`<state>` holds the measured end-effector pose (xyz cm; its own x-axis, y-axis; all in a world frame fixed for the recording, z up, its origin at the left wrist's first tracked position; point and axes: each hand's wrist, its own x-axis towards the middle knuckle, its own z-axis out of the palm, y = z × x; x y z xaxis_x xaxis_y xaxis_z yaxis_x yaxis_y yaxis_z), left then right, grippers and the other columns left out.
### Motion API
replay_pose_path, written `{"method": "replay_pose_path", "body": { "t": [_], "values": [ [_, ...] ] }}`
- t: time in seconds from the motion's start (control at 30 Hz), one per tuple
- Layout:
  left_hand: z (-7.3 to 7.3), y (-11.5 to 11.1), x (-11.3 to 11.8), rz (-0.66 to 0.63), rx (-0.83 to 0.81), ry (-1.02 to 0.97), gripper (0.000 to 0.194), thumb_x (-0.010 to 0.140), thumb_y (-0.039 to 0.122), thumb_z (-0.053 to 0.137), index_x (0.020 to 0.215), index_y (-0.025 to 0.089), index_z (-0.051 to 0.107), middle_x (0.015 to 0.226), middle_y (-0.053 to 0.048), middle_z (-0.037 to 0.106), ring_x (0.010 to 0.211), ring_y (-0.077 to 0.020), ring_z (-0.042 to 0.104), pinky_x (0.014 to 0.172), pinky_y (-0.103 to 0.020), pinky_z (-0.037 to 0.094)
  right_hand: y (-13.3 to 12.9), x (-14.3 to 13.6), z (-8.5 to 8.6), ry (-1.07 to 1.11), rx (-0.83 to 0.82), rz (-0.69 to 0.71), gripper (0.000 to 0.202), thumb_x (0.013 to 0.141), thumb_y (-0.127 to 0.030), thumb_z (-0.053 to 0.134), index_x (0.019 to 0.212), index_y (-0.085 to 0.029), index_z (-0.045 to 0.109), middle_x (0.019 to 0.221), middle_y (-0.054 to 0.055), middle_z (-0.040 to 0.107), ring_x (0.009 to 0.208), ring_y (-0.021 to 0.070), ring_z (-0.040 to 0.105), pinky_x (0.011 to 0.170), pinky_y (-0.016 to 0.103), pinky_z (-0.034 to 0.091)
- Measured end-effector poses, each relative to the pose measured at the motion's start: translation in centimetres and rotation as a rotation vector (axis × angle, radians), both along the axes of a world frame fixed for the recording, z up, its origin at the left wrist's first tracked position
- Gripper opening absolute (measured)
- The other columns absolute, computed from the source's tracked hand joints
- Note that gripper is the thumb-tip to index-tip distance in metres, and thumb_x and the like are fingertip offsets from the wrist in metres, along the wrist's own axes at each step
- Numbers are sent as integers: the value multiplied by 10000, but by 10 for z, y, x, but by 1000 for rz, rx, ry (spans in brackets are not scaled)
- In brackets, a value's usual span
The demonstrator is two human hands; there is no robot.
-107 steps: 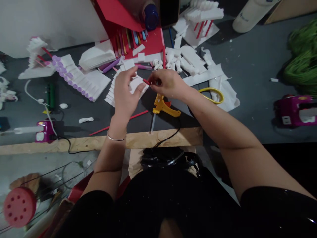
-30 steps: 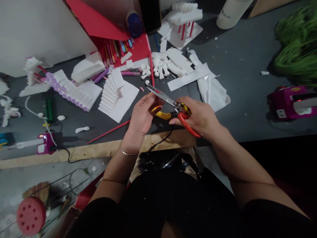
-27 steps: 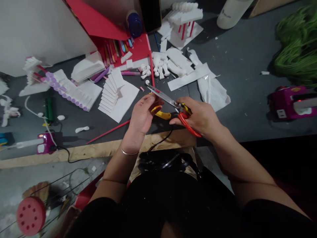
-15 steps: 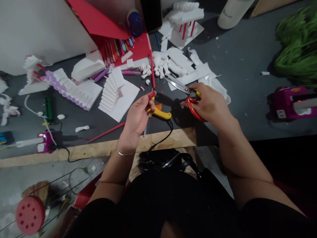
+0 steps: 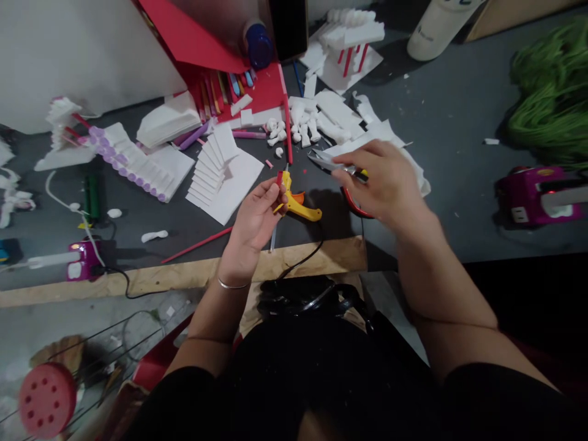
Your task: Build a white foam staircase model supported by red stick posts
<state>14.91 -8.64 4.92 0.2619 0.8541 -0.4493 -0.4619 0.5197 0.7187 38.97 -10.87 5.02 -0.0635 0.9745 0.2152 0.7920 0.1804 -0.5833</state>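
Between the thumb and fingertips of my left hand (image 5: 261, 211) is a short red stick piece (image 5: 280, 178), held upright. Just behind those fingers lies a yellow glue gun (image 5: 303, 210) with an orange trigger, its nozzle pointing away from me. My right hand (image 5: 379, 180) is over a pair of scissors (image 5: 324, 161), blurred, its thumb and fingers near the pivot. The red handle loop shows below the palm. Whether the fingers grip the scissors is unclear. A longer red stick (image 5: 288, 131) lies beyond the nozzle, beside small white moulded pieces (image 5: 304, 122).
A fan of folded white paper (image 5: 211, 174) lies on a white sheet to the left. White models (image 5: 353, 37) stand at the back. Purple power blocks (image 5: 542, 196) sit at both sides, green yarn (image 5: 546, 98) far right, and a bottle (image 5: 436, 30) behind. A cord crosses the wooden edge.
My right hand has shifted from the scissors' handles toward their pivot, and the blades have turned slightly. My left hand has tipped the red piece more upright. The view has moved slightly.
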Motion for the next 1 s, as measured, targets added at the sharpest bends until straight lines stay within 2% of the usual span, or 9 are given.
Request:
{"method": "replay_pose_path", "body": {
  "t": [0.2,0.33,0.43,0.6,0.73,0.8,0.87,0.93,1.0],
  "values": [
    [-2,-8,6,-64,58,19,247,775,242,953,884,201,735,803,28,725,742,-79,659,737,-203,544,21,-58,-5,586,-99,245,370,971,-525,682,1077,-191,800,952,58,752,802,170,635,756,341,526],
    [-3,-8,3,-101,160,94,293,740,244,971,936,221,756,781,24,698,694,-83,616,678,-207,509,30,-56,-7,624,-88,77,399,990,-605,637,987,-223,752,872,36,697,816,176,633,723,333,539],
    [-5,-2,-2,-91,258,233,150,859,303,886,872,211,768,698,19,603,611,-84,517,605,-223,453,37,-45,-13,619,-100,-50,459,1008,-696,564,1024,-257,698,885,39,663,814,179,644,691,327,551],
    [-5,11,-14,-13,504,568,343,949,523,770,776,230,726,591,29,477,558,-121,415,560,-261,370,42,-43,-30,757,-198,-10,557,954,-807,535,1030,-263,625,961,49,671,811,161,662,655,304,553],
    [-3,19,-25,-30,644,858,560,981,605,689,577,233,580,558,1,464,630,-173,497,664,-304,451,40,-56,-35,1020,-276,-8,605,767,-813,754,970,-263,607,934,29,697,787,152,654,657,295,548],
    [-3,20,-26,-28,746,926,548,990,588,679,582,236,577,714,-40,602,840,-220,615,885,-346,521,38,-63,-36,1136,-298,-17,643,662,-786,856,928,-257,603,879,6,688,734,136,623,652,287,537],
    [-4,20,-23,-31,834,908,367,945,553,753,751,247,697,1019,-69,709,1118,-255,638,1106,-392,483,37,-70,-36,1209,-306,-3,663,618,-766,900,909,-251,599,842,-10,675,692,120,589,638,278,521],
    [-8,18,-17,-41,828,798,274,906,527,804,963,263,762,1208,-74,716,1219,-255,635,1158,-404,469,36,-76,-37,1226,-315,41,668,625,-771,898,906,-247,595,816,-17,660,676,117,579,617,274,503],
    [-13,15,-11,-36,755,674,278,925,514,782,1046,263,781,1204,-68,746,1162,-233,677,1095,-380,515,34,-81,-37,1192,-333,93,661,654,-782,873,909,-242,591,792,-18,645,690,129,599,612,277,496]
  ]
}}
